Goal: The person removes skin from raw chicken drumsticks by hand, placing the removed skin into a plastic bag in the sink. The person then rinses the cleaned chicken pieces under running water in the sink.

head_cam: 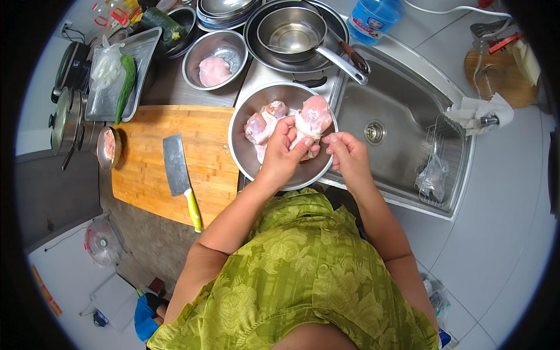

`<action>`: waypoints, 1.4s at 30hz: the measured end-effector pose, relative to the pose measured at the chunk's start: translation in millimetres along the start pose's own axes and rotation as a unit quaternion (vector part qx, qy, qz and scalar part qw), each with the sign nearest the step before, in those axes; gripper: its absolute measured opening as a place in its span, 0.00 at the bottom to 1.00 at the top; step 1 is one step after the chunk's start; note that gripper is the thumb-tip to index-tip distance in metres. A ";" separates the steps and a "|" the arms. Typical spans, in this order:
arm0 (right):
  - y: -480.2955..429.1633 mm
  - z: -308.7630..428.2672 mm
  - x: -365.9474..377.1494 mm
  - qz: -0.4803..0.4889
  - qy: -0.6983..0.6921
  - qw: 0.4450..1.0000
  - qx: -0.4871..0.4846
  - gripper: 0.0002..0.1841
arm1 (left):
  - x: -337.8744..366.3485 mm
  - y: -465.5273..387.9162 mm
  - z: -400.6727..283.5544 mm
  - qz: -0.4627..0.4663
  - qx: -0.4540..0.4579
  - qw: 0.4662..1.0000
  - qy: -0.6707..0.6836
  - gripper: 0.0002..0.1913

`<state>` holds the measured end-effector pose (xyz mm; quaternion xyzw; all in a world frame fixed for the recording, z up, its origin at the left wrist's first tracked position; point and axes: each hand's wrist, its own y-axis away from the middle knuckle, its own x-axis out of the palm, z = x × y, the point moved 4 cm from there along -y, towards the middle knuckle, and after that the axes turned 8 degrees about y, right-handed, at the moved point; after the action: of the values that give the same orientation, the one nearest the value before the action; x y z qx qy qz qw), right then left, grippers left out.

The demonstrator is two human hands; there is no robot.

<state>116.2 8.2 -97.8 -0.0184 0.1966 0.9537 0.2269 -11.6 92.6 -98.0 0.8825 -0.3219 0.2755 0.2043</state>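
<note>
My left hand (284,151) grips a raw chicken leg (314,116) over a large stainless steel bowl (238,146). Its meaty end points up and away from me. More raw chicken pieces (258,127) lie in the bowl, left of the held one. Close by on the right, my right hand (348,155) hovers at the bowl's rim with thumb and fingertips pinched together; whether anything is between them is too small to tell. To the left, a cleaver (176,164) with a green and white handle rests on a wooden cutting board (140,170).
A stainless sink (407,135) with a wire basket (435,166) adjoins the bowl on the right. Behind stand a smaller bowl (192,65) holding pale raw meat and a saucepan (292,33). A metal tray (98,105) with a cucumber (127,83) and a small meat dish (103,155) sit left.
</note>
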 end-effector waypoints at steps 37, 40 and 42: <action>-0.1 3.4 -8.0 0.088 -0.037 0.995 0.032 0.14 | -20.5 17.5 -10.0 0.002 -0.038 0.999 -0.028 0.20; 5.8 16.2 4.4 0.072 -0.003 0.997 0.018 0.14 | -17.2 18.6 -9.0 0.004 -0.020 0.999 -0.047 0.20; 5.2 15.8 10.0 0.077 -0.007 0.997 0.001 0.12 | -15.6 21.4 -6.8 0.018 0.001 0.998 -0.067 0.20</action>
<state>105.8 14.2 -82.5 0.0040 0.1964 0.9683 0.1543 -38.6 88.2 -98.5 0.8930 -0.3508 0.2195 0.1767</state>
